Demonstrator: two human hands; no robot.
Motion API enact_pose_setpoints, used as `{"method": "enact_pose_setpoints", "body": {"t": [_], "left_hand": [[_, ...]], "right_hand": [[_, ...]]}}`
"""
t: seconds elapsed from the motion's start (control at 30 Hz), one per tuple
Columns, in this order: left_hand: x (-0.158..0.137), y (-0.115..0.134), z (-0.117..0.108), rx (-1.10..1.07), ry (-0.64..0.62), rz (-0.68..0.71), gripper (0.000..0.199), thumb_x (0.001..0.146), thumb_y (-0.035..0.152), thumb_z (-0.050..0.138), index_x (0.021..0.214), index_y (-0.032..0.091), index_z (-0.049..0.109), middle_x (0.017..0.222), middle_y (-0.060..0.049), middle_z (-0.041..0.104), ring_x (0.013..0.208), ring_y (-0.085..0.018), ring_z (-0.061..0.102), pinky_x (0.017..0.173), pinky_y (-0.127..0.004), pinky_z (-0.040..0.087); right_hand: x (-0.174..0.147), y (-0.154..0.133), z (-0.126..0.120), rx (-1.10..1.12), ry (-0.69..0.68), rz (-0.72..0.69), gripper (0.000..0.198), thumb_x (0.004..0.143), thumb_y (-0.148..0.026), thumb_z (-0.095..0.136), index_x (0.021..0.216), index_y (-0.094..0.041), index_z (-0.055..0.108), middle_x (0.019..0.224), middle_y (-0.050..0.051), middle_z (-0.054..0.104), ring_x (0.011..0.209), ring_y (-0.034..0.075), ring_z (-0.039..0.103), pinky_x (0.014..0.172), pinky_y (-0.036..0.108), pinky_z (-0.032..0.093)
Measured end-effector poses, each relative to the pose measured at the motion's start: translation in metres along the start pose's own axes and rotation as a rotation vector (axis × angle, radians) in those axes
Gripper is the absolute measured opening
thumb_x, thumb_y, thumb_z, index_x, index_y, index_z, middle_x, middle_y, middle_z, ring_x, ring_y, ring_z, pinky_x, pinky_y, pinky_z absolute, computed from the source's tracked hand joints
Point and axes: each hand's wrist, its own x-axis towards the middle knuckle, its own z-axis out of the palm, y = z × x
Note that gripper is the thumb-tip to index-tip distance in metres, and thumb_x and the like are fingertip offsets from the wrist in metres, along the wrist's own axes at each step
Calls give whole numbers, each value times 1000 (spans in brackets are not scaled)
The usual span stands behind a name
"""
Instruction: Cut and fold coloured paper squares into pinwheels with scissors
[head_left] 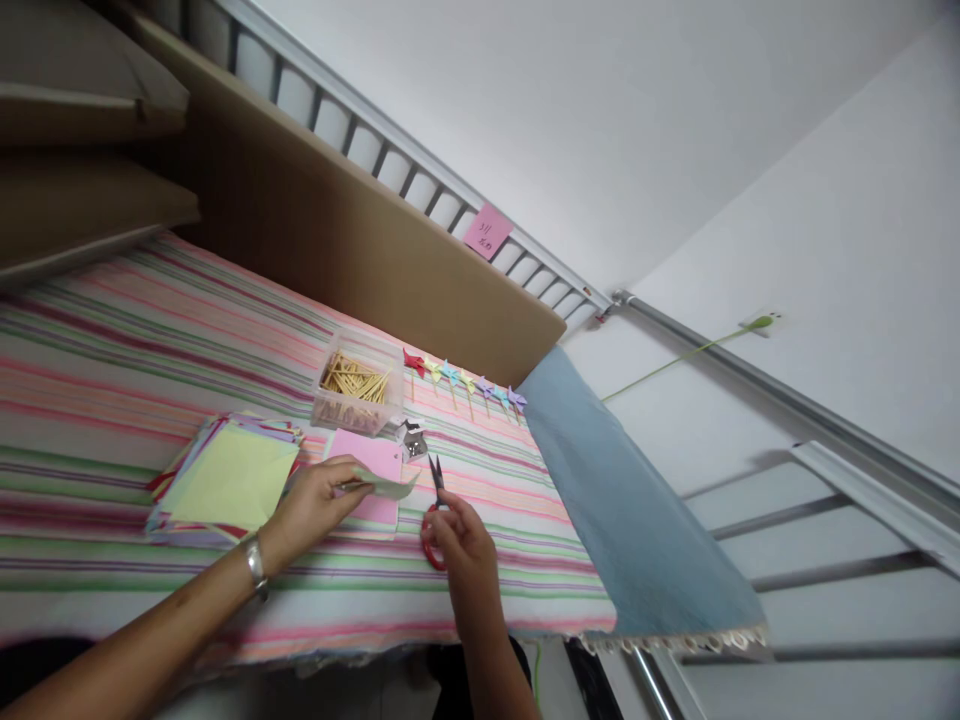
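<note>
My left hand [324,503] pinches a pale green sheet of paper [394,487], held over a pink sticky note pad [367,453] on the striped cloth. My right hand [459,532] grips red-handled scissors [438,476], their blades pointing away from me and slightly parted, just right of the paper. Left of my left hand lies a stack of coloured paper squares [232,475], a yellow-green one on top. Beyond the pad stands a clear plastic box [358,385] of thin wooden sticks, with a small clear packet of dark pins or bits [412,440] beside it.
Several small paper pinwheels [450,372] on sticks lie in a row at the back. A cardboard panel [337,230] stands along the far side against a metal rail, and cardboard boxes [90,130] sit at left. Blue fabric [600,490] covers the right side.
</note>
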Motion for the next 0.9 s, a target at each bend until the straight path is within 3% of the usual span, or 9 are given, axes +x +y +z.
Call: {"method": "enact_pose_setpoints", "body": {"t": [0.13, 0.27, 0.37, 0.47, 0.53, 0.63, 0.73, 0.8, 0.9], "left_hand": [[0, -3, 6, -384, 131, -302, 17, 68, 32, 65, 73, 17, 67, 67, -2, 66, 70, -19, 59, 66, -27, 43], [-4, 4, 15, -770, 158, -431, 25, 64, 29, 69, 85, 16, 68, 79, -4, 70, 73, -19, 61, 73, -29, 43], [-10, 7, 26, -875, 113, -521, 19, 64, 28, 69, 77, 14, 69, 72, -5, 70, 67, -18, 60, 70, -28, 43], [-18, 6, 37, -892, 92, -575, 13, 64, 27, 70, 63, 14, 67, 59, -2, 67, 57, -15, 58, 61, -25, 41], [-20, 6, 41, -899, 88, -567, 11, 64, 25, 70, 63, 15, 67, 58, -1, 67, 57, -14, 57, 58, -24, 41], [-18, 10, 36, -964, -29, -516, 18, 68, 25, 67, 82, 15, 69, 76, -5, 71, 68, -17, 61, 64, -26, 44], [-10, 15, 21, -1027, -134, -492, 23, 75, 26, 60, 94, 15, 66, 96, -10, 69, 84, -21, 62, 75, -30, 46], [-5, 15, 11, -1049, -156, -514, 22, 77, 27, 57, 94, 15, 66, 101, -10, 67, 90, -22, 61, 79, -33, 47], [-3, 12, 5, -1057, -259, -589, 22, 77, 29, 58, 90, 14, 66, 93, -12, 69, 84, -23, 64, 77, -36, 49]], "right_hand": [[-3, 14, 5, 43, -39, 124, 38, 71, -32, 65, 104, -17, 57, 75, 2, 62, 65, 16, 60, 61, 29, 46], [-12, 29, 21, 94, -69, 283, 46, 62, -30, 73, 103, -16, 59, 91, 8, 64, 79, 20, 60, 63, 29, 47], [-16, 37, 40, 282, -94, 365, 41, 61, -30, 74, 98, -18, 60, 95, 7, 63, 86, 20, 60, 69, 30, 47], [-15, 39, 55, 499, -76, 338, 17, 69, -28, 69, 82, -19, 62, 83, 2, 64, 81, 15, 60, 71, 27, 47], [-10, 37, 58, 601, -65, 324, 14, 71, -28, 67, 81, -20, 62, 82, 2, 65, 76, 15, 60, 69, 28, 48], [2, 29, 49, 645, -122, 292, 23, 71, -29, 66, 93, -22, 61, 94, 5, 66, 80, 19, 61, 67, 31, 49], [15, 18, 26, 575, -210, 286, 28, 72, -31, 64, 98, -21, 60, 93, 6, 67, 77, 20, 62, 62, 31, 49], [21, 13, 9, 514, -286, 302, 31, 73, -32, 64, 100, -18, 60, 79, 5, 68, 65, 18, 61, 57, 28, 47], [27, 7, -6, 442, -388, 334, 38, 71, -32, 65, 103, -13, 60, 54, 0, 62, 43, 12, 52, 45, 22, 41]]}}
